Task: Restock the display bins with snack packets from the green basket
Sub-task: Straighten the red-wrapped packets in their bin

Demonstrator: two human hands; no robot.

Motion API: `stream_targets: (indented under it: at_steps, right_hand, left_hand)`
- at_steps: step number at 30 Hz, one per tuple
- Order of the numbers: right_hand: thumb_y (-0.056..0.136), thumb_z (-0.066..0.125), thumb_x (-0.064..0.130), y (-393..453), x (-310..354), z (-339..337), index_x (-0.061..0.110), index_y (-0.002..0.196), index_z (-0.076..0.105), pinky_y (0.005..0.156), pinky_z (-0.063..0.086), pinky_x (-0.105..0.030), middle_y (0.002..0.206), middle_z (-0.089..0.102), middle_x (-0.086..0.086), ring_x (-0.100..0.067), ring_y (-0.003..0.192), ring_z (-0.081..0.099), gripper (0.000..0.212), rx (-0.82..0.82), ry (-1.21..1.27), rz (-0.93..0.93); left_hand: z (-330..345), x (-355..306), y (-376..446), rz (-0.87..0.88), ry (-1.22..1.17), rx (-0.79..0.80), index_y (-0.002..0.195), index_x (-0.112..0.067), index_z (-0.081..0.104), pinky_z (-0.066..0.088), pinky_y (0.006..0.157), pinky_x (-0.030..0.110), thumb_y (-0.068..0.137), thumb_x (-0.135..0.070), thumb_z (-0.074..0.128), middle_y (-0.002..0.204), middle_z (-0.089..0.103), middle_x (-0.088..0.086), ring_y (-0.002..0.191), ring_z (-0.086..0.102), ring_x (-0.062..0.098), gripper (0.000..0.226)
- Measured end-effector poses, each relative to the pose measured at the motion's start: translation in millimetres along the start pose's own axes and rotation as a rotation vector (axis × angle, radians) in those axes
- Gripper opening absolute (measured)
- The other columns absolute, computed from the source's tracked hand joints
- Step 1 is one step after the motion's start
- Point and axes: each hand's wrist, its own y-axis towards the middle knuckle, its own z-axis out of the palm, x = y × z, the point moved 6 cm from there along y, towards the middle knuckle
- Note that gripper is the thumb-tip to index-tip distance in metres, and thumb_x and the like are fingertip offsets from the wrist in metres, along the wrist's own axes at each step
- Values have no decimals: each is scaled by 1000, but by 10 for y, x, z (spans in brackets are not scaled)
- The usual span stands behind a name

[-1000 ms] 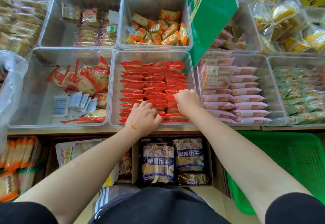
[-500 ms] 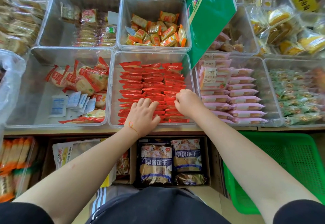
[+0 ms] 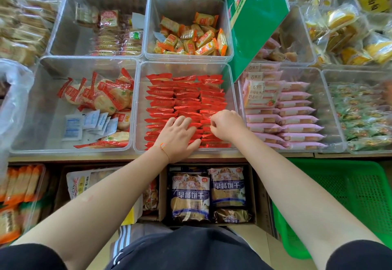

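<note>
Hands on red packets (image 3: 186, 98): left hand (image 3: 177, 137) spread flat, right hand (image 3: 228, 124) curled, pinching 1.

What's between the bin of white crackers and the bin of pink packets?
In the head view, the bin of red packets sits between the cracker bin and the pink-packet bin. Both hands, left and right, are on the red packets.

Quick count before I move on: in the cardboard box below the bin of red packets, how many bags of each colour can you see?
Blue bags: 2
Gold-brown bag: 1
Total: 3
</note>
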Motion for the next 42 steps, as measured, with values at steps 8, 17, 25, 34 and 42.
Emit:
stream_targets:
  at_steps: [8,17,25,34,42]
  right_hand:
    - [97,51,12,34,7,33,14,107,63,95,37,-38,111,61,-4,-26,110,51,16,-109,-52,27]
    - [96,52,6,-13,-16,45,13,100,70,92,37,-36,108,55,-5,-25,107,47,20,-90,-117,5]
    - [94,52,6,92,-108,-16,11,102,61,86,43,-39,103,60,-6,-28,103,54,14,-170,22,55]
    - [94,44,-1,221,-68,-144,7,110,61,86,43,-39,110,62,-12,-32,106,56,24,-145,-102,87]
    - [99,51,18,305,-115,-200,8,103,60,74,45,-38,100,65,-10,-32,91,62,14,-153,0,69]
  left_hand:
    - [67,-57,20,-78,-85,120,145,-15,44,24,115,45,87,-68,7,154,37,4,142,29,22,86]
    - [126,10,43,-181,-173,180,151,-13,34,15,119,49,95,-66,24,161,24,0,149,15,19,78]
    - [-52,105,151,-225,-211,-23,144,-16,44,24,114,43,100,-48,35,148,44,3,138,36,22,55]
    - [146,175,272,-218,-139,165,138,-23,52,29,106,46,99,-53,30,137,53,0,127,45,21,54]
    - [32,312,527,-181,-66,109,125,-19,61,36,102,41,100,-39,32,127,58,1,120,49,22,44]
